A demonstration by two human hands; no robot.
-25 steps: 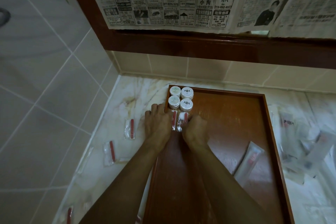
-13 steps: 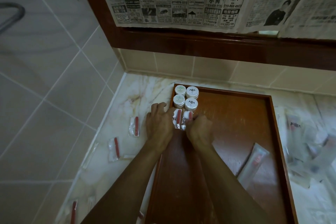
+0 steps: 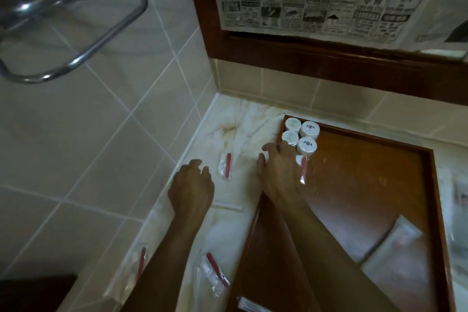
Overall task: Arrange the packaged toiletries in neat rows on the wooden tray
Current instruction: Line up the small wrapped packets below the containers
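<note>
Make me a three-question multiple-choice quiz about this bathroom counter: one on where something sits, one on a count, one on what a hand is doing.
1. Where do the round white jars sit in the wooden tray?
A. far left corner
B. near right corner
C. middle

2. How many jars are there?
A. two
B. four
C. six

3. What is the left hand doing?
A. gripping a jar
B. hovering open beside a red-striped packet on the counter
C. resting inside the tray

Answers:
1 A: they are packed against the tray's far left rim.
2 B: two rows of two lids show.
3 B: its fingers are spread, holding nothing, next to the packet.
</note>
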